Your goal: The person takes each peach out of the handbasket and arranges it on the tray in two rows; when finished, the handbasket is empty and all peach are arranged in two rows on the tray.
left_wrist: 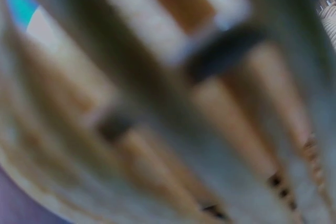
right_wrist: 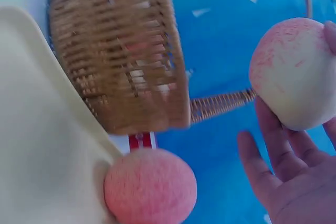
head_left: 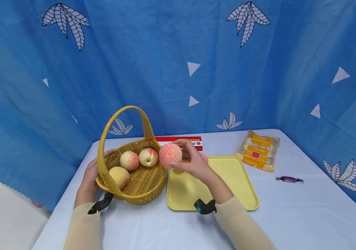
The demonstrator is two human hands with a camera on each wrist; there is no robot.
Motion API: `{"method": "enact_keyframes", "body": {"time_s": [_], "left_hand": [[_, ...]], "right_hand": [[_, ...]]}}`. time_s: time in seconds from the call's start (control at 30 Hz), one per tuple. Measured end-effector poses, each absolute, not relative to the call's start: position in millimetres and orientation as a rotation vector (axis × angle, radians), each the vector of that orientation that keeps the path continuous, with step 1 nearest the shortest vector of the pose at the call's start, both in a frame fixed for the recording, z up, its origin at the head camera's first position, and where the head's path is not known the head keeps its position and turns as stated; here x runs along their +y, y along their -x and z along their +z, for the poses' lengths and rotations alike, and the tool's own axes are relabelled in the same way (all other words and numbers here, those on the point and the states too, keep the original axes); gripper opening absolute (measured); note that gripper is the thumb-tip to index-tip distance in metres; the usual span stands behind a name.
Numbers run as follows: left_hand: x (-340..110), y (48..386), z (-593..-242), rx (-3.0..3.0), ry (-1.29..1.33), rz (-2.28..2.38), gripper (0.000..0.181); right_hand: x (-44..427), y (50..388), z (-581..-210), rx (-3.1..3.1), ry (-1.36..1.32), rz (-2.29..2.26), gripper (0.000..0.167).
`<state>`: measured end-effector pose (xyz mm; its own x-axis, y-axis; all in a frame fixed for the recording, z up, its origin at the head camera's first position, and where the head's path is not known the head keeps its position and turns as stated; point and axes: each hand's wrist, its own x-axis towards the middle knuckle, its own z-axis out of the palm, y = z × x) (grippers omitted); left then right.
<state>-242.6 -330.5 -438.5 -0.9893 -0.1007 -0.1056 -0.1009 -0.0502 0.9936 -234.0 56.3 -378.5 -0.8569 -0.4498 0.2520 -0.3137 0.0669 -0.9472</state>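
A yellow wicker basket (head_left: 143,178) with a tall arched handle stands left of centre, holding three peaches: one yellow peach (head_left: 119,177), one pinkish peach (head_left: 129,160) and one pale peach (head_left: 148,157). My left hand (head_left: 89,177) grips its left side, partly hidden by the handle; wicker blurs the left wrist view. Between thumb and fingers, my right hand (head_left: 193,161) pinches a pink and cream peach (head_left: 170,156) beside the basket's right rim, above the left part of a yellow tray (head_left: 225,180). Another pink peach (right_wrist: 149,187) lies at the tray, mostly behind my right hand in the head view.
A red and white box (head_left: 198,142) lies at the back, partly behind the basket. Right of the tray lie an orange and clear food packet (head_left: 257,151) and a purple wrapped candy (head_left: 289,179). Blue curtain (head_left: 178,69) surrounds the white table (head_left: 306,215).
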Motion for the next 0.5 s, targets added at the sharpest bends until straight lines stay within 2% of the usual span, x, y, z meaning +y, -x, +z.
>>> {"method": "enact_keyframes", "body": {"time_s": [0.5], "left_hand": [[-331, 242, -440, 2.122, 0.179, 2.293, 0.050]], "right_hand": [[106, 249, -376, 2.381, 0.658, -1.883, 0.067]]}}
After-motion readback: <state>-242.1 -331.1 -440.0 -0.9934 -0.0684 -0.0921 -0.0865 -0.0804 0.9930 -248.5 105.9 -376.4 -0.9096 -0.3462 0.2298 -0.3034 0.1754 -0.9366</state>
